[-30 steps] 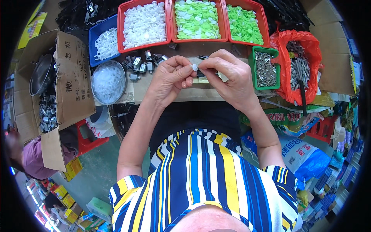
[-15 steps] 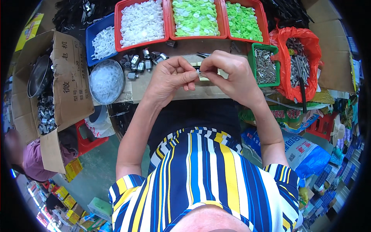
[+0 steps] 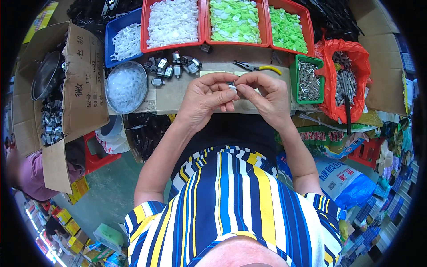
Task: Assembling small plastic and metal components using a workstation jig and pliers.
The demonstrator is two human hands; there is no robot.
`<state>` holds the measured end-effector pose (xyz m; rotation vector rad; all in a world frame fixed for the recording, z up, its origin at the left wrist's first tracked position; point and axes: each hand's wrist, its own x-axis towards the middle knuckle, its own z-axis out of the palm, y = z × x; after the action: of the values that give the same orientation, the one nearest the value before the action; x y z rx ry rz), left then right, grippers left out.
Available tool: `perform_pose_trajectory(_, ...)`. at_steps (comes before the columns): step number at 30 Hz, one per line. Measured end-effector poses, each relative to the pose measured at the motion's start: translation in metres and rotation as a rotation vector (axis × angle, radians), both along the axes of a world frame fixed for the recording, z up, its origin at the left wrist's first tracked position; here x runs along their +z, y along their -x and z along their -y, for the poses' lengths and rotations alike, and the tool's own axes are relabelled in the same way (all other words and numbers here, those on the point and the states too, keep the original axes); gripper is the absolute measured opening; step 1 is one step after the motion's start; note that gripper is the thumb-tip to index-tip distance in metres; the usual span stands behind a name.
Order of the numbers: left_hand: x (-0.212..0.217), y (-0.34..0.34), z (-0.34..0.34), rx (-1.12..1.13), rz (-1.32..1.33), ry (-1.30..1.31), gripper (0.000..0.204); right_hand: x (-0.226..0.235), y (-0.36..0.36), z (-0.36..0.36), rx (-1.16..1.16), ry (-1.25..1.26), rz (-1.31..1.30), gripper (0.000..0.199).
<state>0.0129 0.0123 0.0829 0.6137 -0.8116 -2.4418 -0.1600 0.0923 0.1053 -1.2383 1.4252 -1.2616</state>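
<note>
At the near part of the work table, my left hand (image 3: pixel 205 97) and my right hand (image 3: pixel 267 99) meet fingertip to fingertip. Both are closed in a pinch on one small white plastic part (image 3: pixel 232 86), from which a thin dark metal pin seems to stick up. Fingers cover most of this part. Just beyond my right hand lie pliers (image 3: pixel 253 66) with a yellow grip showing. Small metal motors (image 3: pixel 177 70) are scattered beyond my left hand. To the right of my right hand stands a green tray (image 3: pixel 297 84) of metal pins.
Red trays (image 3: pixel 202 42) of white and green plastic pieces line the back, beside a blue tray (image 3: pixel 108 40). A round dish (image 3: pixel 126 87) of translucent pieces and a cardboard box (image 3: pixel 84 80) stand left. An orange-red bag (image 3: pixel 331 100) of metal parts is at right.
My right hand has shifted down and turned, uncovering the pliers behind it. The white part shows more between my fingertips. The whole view has shifted slightly.
</note>
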Motion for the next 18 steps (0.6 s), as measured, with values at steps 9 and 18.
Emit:
perform_pose_trajectory(9, 0.004, 0.003, -0.007, 0.053, 0.159, 0.260, 0.027, 0.004, 0.000, -0.003, -0.006, 0.175, -0.237, 0.011)
perform_pose_trajectory(18, -0.001, -0.006, -0.003, 0.242, 0.551, 0.982, 0.030, -0.013, 0.004, 0.014, 0.011, 0.293, -0.459, 0.008)
